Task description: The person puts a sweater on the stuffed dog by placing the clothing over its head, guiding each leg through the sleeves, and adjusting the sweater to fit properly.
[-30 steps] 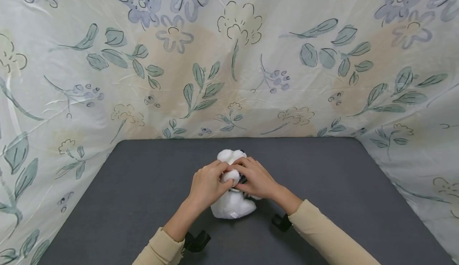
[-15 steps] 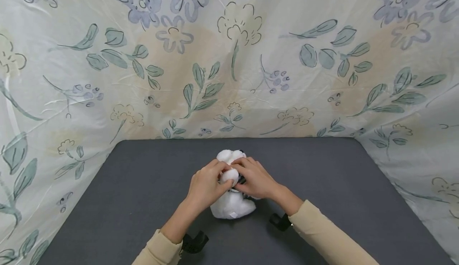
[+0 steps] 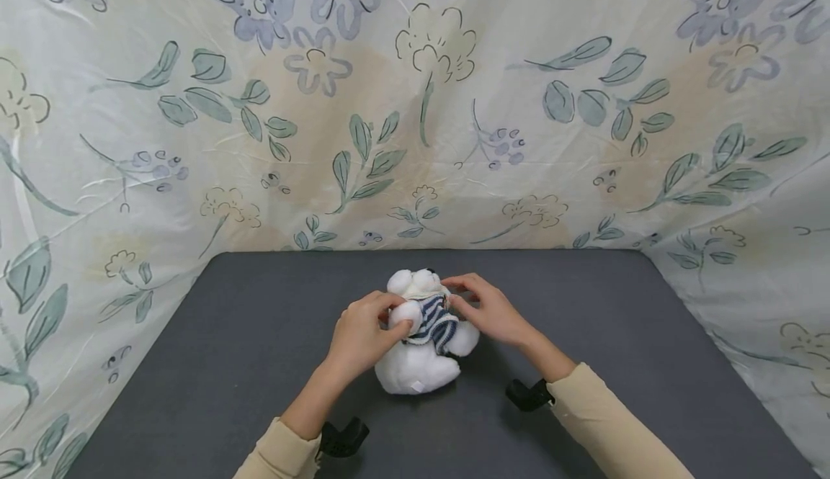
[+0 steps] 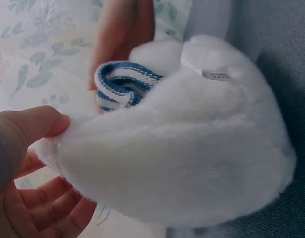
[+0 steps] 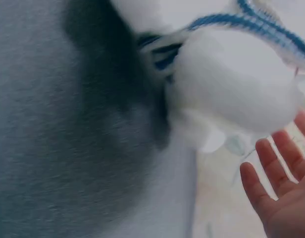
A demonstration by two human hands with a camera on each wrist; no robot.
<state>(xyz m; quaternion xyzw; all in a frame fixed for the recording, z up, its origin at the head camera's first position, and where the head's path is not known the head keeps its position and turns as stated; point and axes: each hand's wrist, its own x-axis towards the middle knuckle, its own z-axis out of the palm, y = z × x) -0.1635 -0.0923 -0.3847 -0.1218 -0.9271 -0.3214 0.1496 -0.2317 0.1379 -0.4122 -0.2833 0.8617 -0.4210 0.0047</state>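
Observation:
A white plush bear [image 3: 415, 371] sits on the dark table, wearing a blue-and-white striped knit sweater [image 3: 436, 320]. My left hand [image 3: 363, 331] pinches the bear's near-left arm between thumb and fingers; in the left wrist view that white fur [image 4: 167, 168] fills the middle. On the other side, my right hand [image 3: 489, 313] is spread beside the bear's head and sweater, its fingertips close to the collar. Straight fingers [image 5: 271, 168] show in the right wrist view, apart from the bear's other arm [image 5: 236, 79]. Whether the right index or thumb touches the bear I cannot tell.
The dark grey tabletop [image 3: 259, 320] stretches to both sides of the bear. A floral curtain [image 3: 454, 104] hangs behind the table and along its sides. Black camera mounts [image 3: 344, 437] sit under both wrists. A small tag [image 4: 216, 75] is sewn on the bear.
My right hand has come away from the bear's front and moved right, uncovering the striped sweater. The left hand has shifted slightly left, with its hold kept; the bear leans a little left.

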